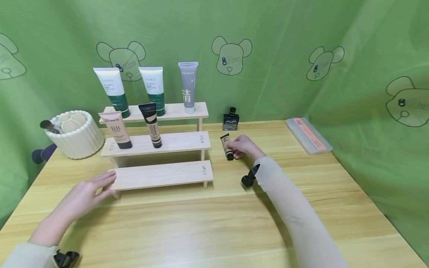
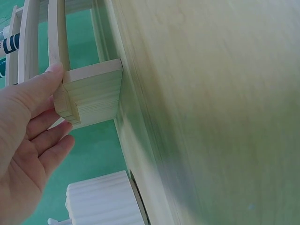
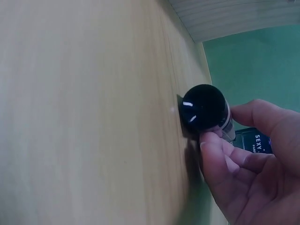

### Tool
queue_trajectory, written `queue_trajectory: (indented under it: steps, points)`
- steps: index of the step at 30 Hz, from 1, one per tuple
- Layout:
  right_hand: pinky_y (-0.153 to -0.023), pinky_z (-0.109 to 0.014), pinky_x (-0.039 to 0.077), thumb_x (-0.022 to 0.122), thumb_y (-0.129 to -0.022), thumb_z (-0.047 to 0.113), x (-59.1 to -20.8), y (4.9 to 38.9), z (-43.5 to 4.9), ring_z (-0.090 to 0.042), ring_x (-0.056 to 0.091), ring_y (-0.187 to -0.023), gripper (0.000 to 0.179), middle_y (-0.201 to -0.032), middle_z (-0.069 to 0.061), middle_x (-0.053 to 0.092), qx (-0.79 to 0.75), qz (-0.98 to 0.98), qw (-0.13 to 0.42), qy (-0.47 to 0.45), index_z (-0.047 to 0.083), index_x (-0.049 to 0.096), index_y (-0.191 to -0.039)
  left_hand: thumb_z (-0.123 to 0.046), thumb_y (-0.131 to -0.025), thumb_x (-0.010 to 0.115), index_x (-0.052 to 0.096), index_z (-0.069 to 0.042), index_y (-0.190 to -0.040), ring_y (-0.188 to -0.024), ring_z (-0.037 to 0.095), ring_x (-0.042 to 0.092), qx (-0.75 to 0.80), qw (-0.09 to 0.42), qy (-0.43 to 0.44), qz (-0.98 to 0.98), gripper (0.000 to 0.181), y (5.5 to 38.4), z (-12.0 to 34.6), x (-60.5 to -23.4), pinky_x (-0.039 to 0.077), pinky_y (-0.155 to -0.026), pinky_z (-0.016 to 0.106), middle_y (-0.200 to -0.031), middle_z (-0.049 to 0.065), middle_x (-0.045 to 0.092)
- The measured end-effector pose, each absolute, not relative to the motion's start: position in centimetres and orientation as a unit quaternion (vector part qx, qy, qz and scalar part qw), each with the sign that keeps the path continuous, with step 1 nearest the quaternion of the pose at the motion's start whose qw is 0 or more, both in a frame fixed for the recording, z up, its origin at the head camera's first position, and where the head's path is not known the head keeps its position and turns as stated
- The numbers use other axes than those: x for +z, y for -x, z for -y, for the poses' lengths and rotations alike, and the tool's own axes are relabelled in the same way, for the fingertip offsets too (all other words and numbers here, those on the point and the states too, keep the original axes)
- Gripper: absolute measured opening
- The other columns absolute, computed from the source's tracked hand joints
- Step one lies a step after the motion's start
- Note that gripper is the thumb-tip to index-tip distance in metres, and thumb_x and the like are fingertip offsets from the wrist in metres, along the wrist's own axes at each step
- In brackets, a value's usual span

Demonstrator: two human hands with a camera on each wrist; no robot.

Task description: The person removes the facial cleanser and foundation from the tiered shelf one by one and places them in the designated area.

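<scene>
My right hand [image 1: 247,146] pinches a small beige tube with black ends [image 1: 226,143] on the table, right of the wooden tiered shelf [image 1: 161,175]. In the right wrist view, its round black cap [image 3: 204,108] faces the camera, with thumb and fingers on either side behind it. My left hand [image 1: 88,190] holds the left end of the lowest step, thumb and fingers about its corner [image 2: 65,101]. A pink BB cream tube [image 1: 116,130] and a black-and-beige tube [image 1: 152,126] stand on the middle step. Two white-and-green tubes [image 1: 112,89] and a grey tube [image 1: 188,86] stand on top.
A dark perfume bottle [image 1: 230,120] stands behind the small tube. At the left is a white ribbed holder [image 1: 78,139] with a brush and puffs in it. A flat translucent case [image 1: 308,137] lies back right. Green printed curtain [image 1: 275,89] hangs behind the table.
</scene>
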State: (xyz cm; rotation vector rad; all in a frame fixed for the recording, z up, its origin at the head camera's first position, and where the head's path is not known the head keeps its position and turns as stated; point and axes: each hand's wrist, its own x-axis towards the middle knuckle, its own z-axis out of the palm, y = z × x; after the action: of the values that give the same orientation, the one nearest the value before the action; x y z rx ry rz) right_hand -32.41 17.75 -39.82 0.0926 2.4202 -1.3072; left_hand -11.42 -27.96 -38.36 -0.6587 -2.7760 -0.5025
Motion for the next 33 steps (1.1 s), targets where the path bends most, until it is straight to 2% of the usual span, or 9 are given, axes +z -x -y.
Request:
queue_trajectory:
  steps: [16,33]
  points:
    - [-0.05,-0.025,0.055,0.057,-0.089,0.015,-39.7,32.2,-18.3,-0.011,0.057,-0.047,0.022,-0.07,-0.008,0.059,-0.485,-0.85,0.204,-0.027,-0.006,0.055,-0.094,-0.015,-0.079,0.071,0.059,0.005,-0.118,-0.11,0.042,0.05,-0.174,0.117,0.22,0.953,0.045,11.4,28.0,-38.3,0.041,-0.089,0.058,-0.125,0.022,0.052]
    - [-0.053,-0.025,0.056,0.057,-0.09,0.017,-39.3,31.9,-19.3,-0.012,0.058,-0.05,0.028,-0.077,-0.011,0.061,-0.491,-0.846,0.205,-0.029,-0.009,0.055,-0.1,-0.016,-0.079,0.071,0.059,0.005,-0.118,-0.111,0.042,0.05,-0.175,0.116,0.222,0.952,0.045,11.4,28.0,-38.3,0.04,-0.089,0.058,-0.125,0.021,0.053]
